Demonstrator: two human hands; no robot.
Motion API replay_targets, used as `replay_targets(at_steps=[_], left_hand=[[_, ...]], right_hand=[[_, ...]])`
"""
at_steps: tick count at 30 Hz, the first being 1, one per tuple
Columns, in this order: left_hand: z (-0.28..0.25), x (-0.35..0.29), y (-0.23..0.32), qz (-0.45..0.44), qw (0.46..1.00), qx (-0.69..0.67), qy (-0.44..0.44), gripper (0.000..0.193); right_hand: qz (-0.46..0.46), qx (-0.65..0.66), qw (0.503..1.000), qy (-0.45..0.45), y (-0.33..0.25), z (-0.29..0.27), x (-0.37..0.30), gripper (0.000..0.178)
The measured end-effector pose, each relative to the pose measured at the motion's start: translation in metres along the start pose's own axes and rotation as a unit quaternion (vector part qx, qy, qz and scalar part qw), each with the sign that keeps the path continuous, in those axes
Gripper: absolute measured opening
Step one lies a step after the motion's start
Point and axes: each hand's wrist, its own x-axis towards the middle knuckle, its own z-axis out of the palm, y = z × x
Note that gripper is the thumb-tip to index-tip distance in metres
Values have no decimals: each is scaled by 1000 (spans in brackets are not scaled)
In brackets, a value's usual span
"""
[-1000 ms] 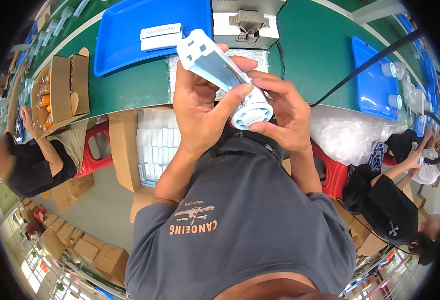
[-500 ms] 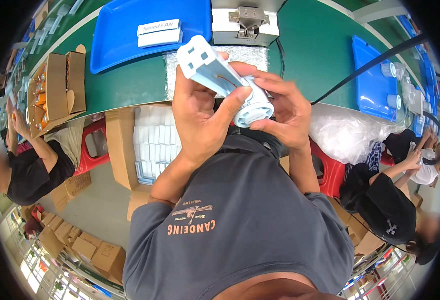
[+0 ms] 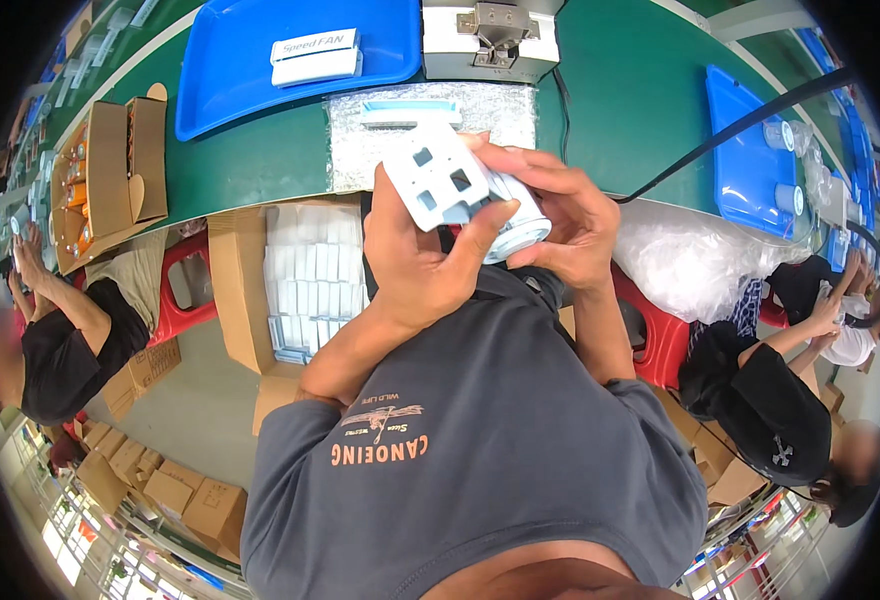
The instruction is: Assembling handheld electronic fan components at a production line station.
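Between my two hands is a pale blue and white plastic fan housing (image 3: 438,178), held above the near edge of the bench. Its flat end with several square holes tilts up toward me. My left hand (image 3: 415,250) is wrapped round that end, thumb across its lower side. My right hand (image 3: 570,215) grips the round fan head (image 3: 520,232), with fingers over the top and thumb beneath. Behind the housing, a light blue-edged plastic strip (image 3: 410,112) lies on a bubble-wrap sheet (image 3: 350,150). The housing's inside is turned out of sight.
Two white covers (image 3: 315,62) rest in a blue tray (image 3: 205,90). A metal fixture (image 3: 500,40) stands at the back. Left is a carton with orange parts (image 3: 110,165); below, a box of white pieces (image 3: 315,280). A black cable (image 3: 700,150) crosses the right side. People sit at both sides.
Both hands have turned the housing, so its holed end faces up more and the open channel with the wire no longer shows. The strip on the bubble wrap has come into view.
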Motion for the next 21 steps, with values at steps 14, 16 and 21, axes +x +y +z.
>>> replay_targets(at_steps=[14, 16, 21], left_hand=[[4, 14, -4, 10, 995, -49, -86, 69], [1, 13, -4, -5, 996, -34, -86, 71], [-4, 8, -8, 41, 990, 62, -118, 74]], right_hand=[[-24, 30, 998, 56, 8, 3, -5, 68], [-20, 25, 998, 51, 4, 2, -6, 68], [-19, 18, 999, 40, 1, 3, -7, 68]])
